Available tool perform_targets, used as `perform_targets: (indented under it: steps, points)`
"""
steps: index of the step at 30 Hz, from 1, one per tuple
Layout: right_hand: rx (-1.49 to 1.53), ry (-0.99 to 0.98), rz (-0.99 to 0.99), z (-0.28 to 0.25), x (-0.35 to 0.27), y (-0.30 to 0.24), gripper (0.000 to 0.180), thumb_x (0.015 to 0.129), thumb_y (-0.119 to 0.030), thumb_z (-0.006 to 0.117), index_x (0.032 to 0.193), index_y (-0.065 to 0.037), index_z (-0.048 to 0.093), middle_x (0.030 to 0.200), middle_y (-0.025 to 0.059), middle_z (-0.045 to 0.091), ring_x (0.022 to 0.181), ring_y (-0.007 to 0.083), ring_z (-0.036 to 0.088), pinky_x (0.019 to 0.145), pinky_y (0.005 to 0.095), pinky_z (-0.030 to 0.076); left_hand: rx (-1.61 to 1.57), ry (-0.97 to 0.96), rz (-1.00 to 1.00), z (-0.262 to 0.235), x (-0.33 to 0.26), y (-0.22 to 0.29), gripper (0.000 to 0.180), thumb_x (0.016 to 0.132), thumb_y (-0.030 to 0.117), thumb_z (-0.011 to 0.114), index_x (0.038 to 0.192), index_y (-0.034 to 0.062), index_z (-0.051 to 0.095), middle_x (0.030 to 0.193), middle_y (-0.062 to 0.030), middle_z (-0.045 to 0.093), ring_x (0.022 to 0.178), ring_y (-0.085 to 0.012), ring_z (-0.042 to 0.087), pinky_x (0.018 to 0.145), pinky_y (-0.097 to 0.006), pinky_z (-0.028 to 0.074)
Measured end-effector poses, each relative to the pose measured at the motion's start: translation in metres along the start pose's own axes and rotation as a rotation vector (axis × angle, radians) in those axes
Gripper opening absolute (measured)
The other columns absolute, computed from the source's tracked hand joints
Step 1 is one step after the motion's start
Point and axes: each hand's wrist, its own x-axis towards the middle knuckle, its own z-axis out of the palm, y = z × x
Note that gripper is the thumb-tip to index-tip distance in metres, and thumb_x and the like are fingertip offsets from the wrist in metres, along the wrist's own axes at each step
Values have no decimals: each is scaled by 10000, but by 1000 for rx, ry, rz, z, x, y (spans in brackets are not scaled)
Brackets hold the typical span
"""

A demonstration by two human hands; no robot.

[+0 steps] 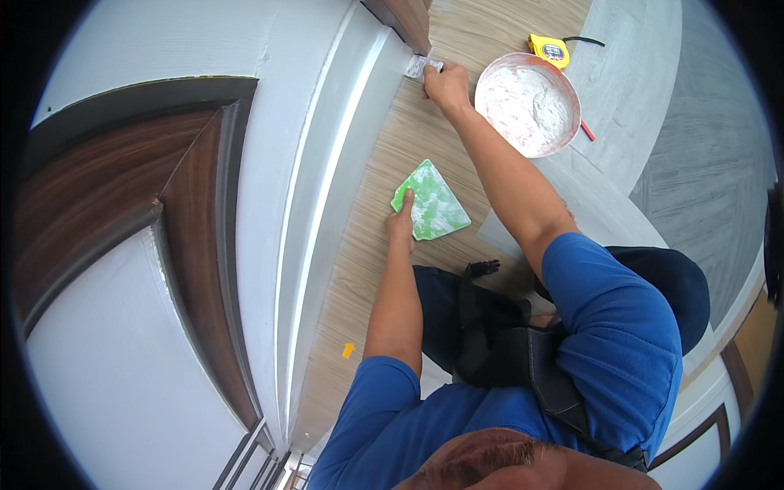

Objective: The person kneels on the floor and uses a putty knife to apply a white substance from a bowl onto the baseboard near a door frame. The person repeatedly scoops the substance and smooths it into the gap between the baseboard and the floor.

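My left hand (401, 226) grips a green flat board (439, 201) by its edge, thumb on top. White paste is smeared across the board. My right hand (447, 87) reaches to the foot of the wall, fingers closed on a small flat spreader (418, 66) with white on it. That spreader is at the corner where the white skirting (359, 106) meets a brown door frame (406, 20). Right of that hand stands a round pinkish bowl (485, 122) holding white paste (531, 102). My fingers partly hide the spreader's handle.
Beyond the bowl lies a yellow tape measure (550, 51) with a black strap. A red pen-like stick (588, 131) pokes out beside the bowl. An orange arrow sticker (349, 350) is on the wood-look floor (371, 200). Dark brown door panelling (200, 188) fills the left.
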Motion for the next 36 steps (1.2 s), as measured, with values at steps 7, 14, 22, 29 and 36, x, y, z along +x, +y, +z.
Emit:
perform_targets:
  steps: [7, 14, 22, 29, 36]
  points:
    - [70, -43, -74, -9, -15, -15, 269, 902, -173, 618, 882, 90, 669, 634, 132, 648, 521, 190, 630, 497, 327, 508, -3, 6, 23, 7, 0, 6, 774, 798, 500, 819, 1179, -142, 614, 1104, -189, 683, 963, -232, 671, 831, -361, 533]
    - [245, -2, 58, -33, -65, 18, 249, 907, -168, 658, 943, 77, 639, 672, 109, 639, 516, 160, 598, 439, 301, 467, -165, -224, -34, -4, -6, -3, 598, 882, 349, 773, 1249, -83, 579, 1156, -167, 668, 1015, -245, 671, 859, -384, 550]
    - [468, -210, -81, -58, -102, -5, 214, 897, -115, 662, 1037, 33, 594, 814, 106, 670, 565, 152, 648, 438, 279, 485, -524, -620, 257, 22, -52, 22, 441, 953, 181, 657, 1336, 7, 523, 1253, -135, 625, 1128, -281, 634, 966, -458, 531]
    - [-70, -474, -207, -104, -76, -36, 250, 913, -106, 650, 1115, 18, 568, 932, 93, 635, 672, 133, 667, 555, 254, 506, -731, -690, 196, 64, -25, 41, 464, 970, 176, 628, 1377, 5, 486, 1293, -142, 601, 1164, -293, 614, 1000, -471, 510]
    - [-432, -670, -227, -143, -90, -60, 383, 1011, -151, 573, 1359, 5, 540, 1014, 70, 641, 892, 118, 617, 810, 286, 512, -844, -672, 140, 53, -34, 43, 414, 964, 184, 633, 1322, 4, 529, 1239, -118, 618, 1124, -267, 623, 955, -441, 524]
